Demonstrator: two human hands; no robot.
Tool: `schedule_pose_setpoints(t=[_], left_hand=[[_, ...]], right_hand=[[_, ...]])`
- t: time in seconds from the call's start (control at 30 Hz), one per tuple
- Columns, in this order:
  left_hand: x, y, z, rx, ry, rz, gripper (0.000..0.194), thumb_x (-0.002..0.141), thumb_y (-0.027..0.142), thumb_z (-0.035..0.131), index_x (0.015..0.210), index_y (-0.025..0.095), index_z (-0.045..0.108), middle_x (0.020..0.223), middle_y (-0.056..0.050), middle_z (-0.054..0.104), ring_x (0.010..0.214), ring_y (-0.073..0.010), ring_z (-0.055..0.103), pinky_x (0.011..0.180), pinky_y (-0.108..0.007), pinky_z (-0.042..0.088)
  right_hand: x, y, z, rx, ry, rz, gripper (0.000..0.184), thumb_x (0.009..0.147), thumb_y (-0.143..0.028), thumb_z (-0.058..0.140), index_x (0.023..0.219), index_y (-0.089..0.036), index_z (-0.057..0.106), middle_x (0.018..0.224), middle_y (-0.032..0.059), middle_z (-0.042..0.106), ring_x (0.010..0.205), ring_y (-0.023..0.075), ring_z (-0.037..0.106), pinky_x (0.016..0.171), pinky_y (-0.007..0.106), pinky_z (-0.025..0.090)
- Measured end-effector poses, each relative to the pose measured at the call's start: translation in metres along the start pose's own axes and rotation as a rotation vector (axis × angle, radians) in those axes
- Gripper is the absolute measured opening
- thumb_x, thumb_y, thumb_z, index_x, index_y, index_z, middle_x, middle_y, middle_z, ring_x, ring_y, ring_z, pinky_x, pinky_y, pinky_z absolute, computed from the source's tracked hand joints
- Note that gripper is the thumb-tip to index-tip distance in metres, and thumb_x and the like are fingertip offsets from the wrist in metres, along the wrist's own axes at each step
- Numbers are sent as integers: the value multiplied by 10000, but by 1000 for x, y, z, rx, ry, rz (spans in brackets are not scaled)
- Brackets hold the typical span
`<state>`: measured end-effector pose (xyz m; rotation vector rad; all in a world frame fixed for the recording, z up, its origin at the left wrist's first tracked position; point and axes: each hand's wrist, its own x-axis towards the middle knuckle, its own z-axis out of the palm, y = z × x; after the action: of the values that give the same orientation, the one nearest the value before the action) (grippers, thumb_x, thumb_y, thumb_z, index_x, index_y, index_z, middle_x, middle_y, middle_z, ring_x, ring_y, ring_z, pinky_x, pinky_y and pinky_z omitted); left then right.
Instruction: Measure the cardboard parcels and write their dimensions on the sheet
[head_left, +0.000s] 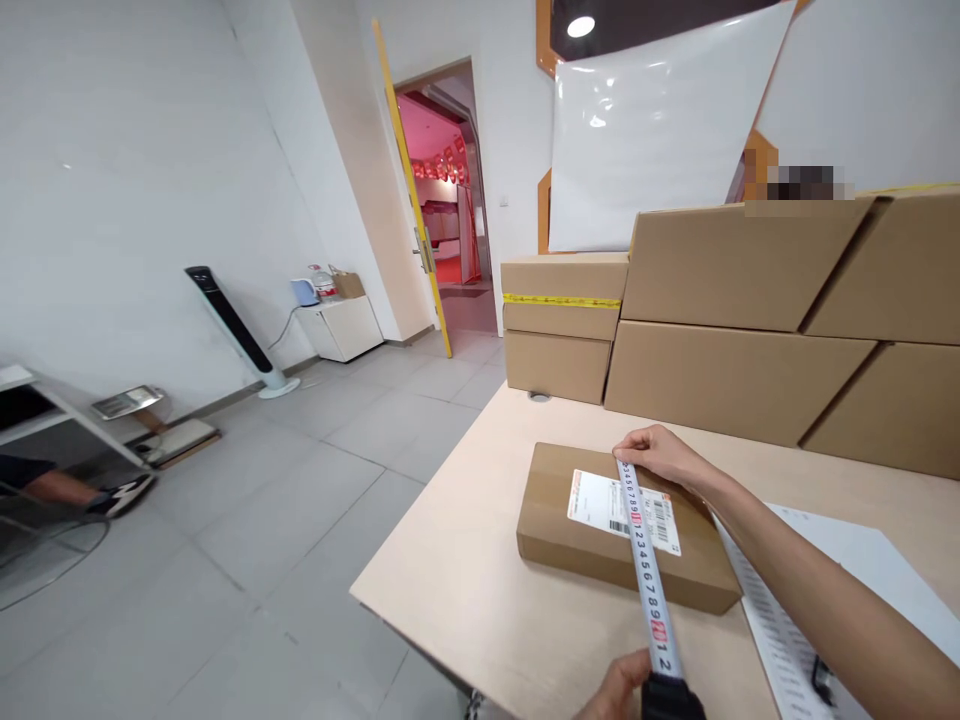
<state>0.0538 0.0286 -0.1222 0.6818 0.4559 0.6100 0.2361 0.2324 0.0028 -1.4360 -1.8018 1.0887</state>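
Observation:
A flat brown cardboard box (559,545) with a white printed label (592,500) lies on the table. Across its top and past its near edge runs the silver blade of a tape measure (643,560), with black numbers and red ten marks. My right hand (664,458) is closed at the box's far edge, fingers pinching the blade's end. At the bottom of the view my left hand (619,688) grips the black case of the tape measure, which the lower frame edge partly cuts off.
Large stacked cartons (720,375) line the table's back edge. Printed sheets (840,570) lie under my right forearm. Left of the table (442,560) is tiled floor, with a tower fan (232,325), a floor scale (176,440), a seated person's leg (64,488) and an open door (412,180).

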Motion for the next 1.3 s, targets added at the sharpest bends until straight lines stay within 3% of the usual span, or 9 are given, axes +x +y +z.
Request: schedule_pose_setpoints(t=[0.1,0.3,0.4,0.6,0.7,0.87,1.03,1.2,1.3], left_hand=[[-10,6,15,-87,10,13,850,625,388,820,1366,237,432,864,-39,610,875,-207,627,943,-391,384],[-17,28,26,-57,-142,-28,1310,491,489,865,1501,250,65,986,-126,664,969,-346,632,926,-529,369],[-22,38,23,-11,-216,21,1421,338,417,922,1500,252,121,1100,-145,620,1077,-399,571,947,-541,355],[-31,59,27,59,-72,20,1349,268,344,939,1459,224,316,1360,-144,455,1316,-404,337,1110,-449,153],[-36,72,34,47,-87,-65,1350,326,311,936,1482,238,243,1287,-162,519,1201,-407,471,1038,-480,284],[-35,72,30,116,-180,-31,1342,392,294,926,1493,221,162,992,-123,649,973,-326,605,855,-413,447],[-32,61,15,241,-140,32,1278,475,295,899,1494,245,130,938,-77,649,902,-264,622,835,-362,452],[-30,71,26,119,-279,-14,1458,372,324,928,1495,250,2,969,-90,666,939,-302,629,798,-374,428],[-27,74,33,23,-282,-20,1464,327,361,932,1493,289,49,1017,-99,649,897,-282,632,710,-333,415]], right_hand=[[5,1,-3,28,-47,20,226,596,-395,730,608,-172,693,622,24,682,620,165,595,619,272,444],[5,3,-6,85,-61,56,240,608,-412,735,651,-179,698,659,15,686,642,154,593,641,274,455],[3,1,-6,94,-59,66,239,597,-401,753,648,-176,692,675,18,690,653,154,596,648,274,457],[2,0,-6,105,-54,71,247,593,-401,765,660,-175,690,680,21,689,659,157,602,642,274,460],[2,2,-6,102,-49,77,247,606,-403,760,678,-177,692,689,23,693,659,159,603,627,276,461],[3,4,-7,107,-56,78,240,607,-393,765,682,-178,690,687,21,691,660,156,605,636,276,465],[4,5,-7,109,-51,77,223,609,-365,773,714,-185,691,719,17,698,681,154,614,662,277,472],[5,6,-6,112,-47,74,218,613,-360,772,715,-186,690,706,15,694,671,150,610,660,275,474],[5,6,-5,109,-45,76,218,613,-367,770,704,-185,690,694,14,690,659,149,607,647,274,471]])
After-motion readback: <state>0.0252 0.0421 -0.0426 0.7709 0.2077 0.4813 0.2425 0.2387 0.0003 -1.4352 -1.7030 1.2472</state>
